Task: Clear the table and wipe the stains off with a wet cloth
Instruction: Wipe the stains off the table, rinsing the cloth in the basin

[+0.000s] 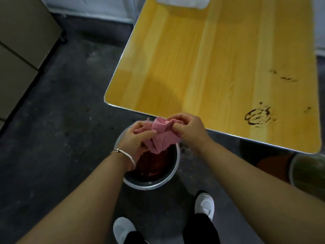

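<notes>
- Head view: we are standing at the near left corner of the table (193, 59) and looking down at both hands, which are meeting just off its near edge.
- Our left hand (139, 138) is gripping the left part of the cloth (163, 136), with the fingers curled round a bunch of it.
- Our right hand (190, 131) is pinching the cloth's upper right part between thumb and fingers, with the back of the hand facing up.
- The cloth, pink and crumpled, is hanging between the two hands, and its lower fold is drooping over the bowl (151, 185). We cannot tell whether it is touching what is inside.
- The bowl, which is metal, is sitting on the floor (61, 120) right below the hands, beside the table's corner. Something dark red is lying in it, and we cannot tell what.
- The stains (257, 117) are showing on the yellow tabletop to the right of our right hand. There is a dark looped ring near the near edge, with smaller dark specks farther back toward the right side.
- A white tray (182, 2) is sitting at the table's far end, and the top of the frame is cutting it off.
- A thin bracelet (126, 154) is circling our left wrist.
- Our white shoes (204, 205) are standing on the grey floor, just this side of the bowl.
- A beige cabinet (21, 41) is standing along the left side of the floor, well apart from the table.
</notes>
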Demonstrator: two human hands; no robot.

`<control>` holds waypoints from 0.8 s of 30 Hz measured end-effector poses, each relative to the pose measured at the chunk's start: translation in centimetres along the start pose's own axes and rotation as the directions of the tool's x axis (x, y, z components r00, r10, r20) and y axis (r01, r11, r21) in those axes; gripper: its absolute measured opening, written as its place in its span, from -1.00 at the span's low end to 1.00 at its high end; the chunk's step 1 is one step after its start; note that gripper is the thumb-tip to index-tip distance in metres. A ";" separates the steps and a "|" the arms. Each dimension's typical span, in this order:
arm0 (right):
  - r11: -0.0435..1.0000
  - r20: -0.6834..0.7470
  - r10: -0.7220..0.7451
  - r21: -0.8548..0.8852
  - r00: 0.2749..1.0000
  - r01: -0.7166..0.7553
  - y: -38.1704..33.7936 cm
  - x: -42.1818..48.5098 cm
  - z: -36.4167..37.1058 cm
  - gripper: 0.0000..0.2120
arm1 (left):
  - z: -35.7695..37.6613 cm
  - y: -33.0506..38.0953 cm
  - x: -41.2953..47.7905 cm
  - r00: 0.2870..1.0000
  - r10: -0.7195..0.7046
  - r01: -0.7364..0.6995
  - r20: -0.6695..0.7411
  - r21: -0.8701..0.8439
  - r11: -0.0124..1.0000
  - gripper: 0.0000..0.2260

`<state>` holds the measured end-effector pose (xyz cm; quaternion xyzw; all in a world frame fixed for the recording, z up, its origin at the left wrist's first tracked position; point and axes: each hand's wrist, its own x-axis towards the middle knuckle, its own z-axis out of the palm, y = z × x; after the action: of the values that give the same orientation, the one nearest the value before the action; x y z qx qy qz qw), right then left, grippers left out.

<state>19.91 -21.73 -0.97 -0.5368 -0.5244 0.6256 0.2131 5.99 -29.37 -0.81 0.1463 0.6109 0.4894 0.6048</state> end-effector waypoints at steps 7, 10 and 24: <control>0.994 0.049 -0.056 0.095 0.997 0.051 -6.3 0.1 -10.0 -0.70 | 8.6 5.7 1.7 0.982 0.165 -0.186 0.094 0.291 0.938 -0.58; 0.983 0.079 -0.067 0.173 0.995 0.053 -7.6 0.3 -12.7 -0.69 | 12.8 7.1 2.6 0.968 0.151 -0.232 0.201 0.474 0.849 -0.56; 0.974 0.202 -0.023 -0.215 0.979 0.068 -13.0 3.1 -20.4 -0.78 | 21.5 13.7 3.6 0.894 0.432 -0.407 0.121 0.625 0.666 -0.84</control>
<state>33.29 -5.79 11.74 -0.4799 -0.6215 0.6088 0.1133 18.43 -10.99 12.16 0.4690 0.7007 0.3820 0.3784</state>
